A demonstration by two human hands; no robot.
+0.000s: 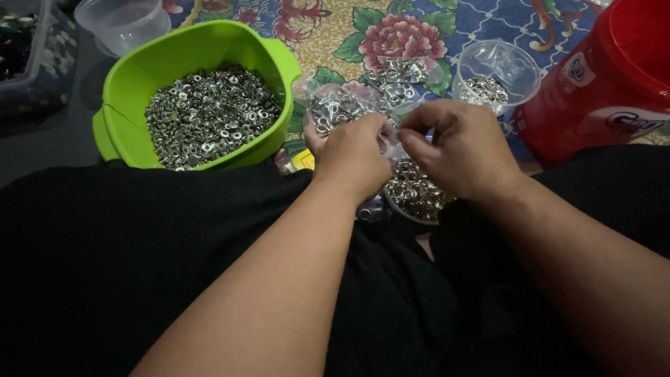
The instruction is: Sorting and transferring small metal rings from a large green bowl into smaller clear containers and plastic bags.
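- The person sits on the floor with black-clothed legs folded, and both forearms reach forward to meet just above the lap; the work in hand looks to me like closing or opening a small clear plastic bag (395,148) of little silver metal rings.
- The red bucket (608,77), the biggest vessel here, stands at the far right on the flowered floor cloth (335,35); its inside is out of view, so I cannot tell what it holds.
- The green tub (195,91), left of the hands, is filled well up with the same silver rings in 1 loose heap.
- A clear plastic container (122,24) sits beyond the tub at the top left and looks empty.
- A clear plastic cup (497,73), just beyond the right hand, has a shallow layer of rings at the bottom.
- About 2 filled bags of rings (363,98) lie bunched between the tub and the cup, and another clear holder of rings (413,195) sits under the hands.
- The left hand (356,157) is curled nearly closed, fingertips pinching the bag's edge.
- The right hand (464,150) is also curled, thumb and forefinger nipping the same edge from the other side.
- My judgement: the next move calls for a fine, steady pinch along the bag's mouth, keeping it upright so nothing spills.
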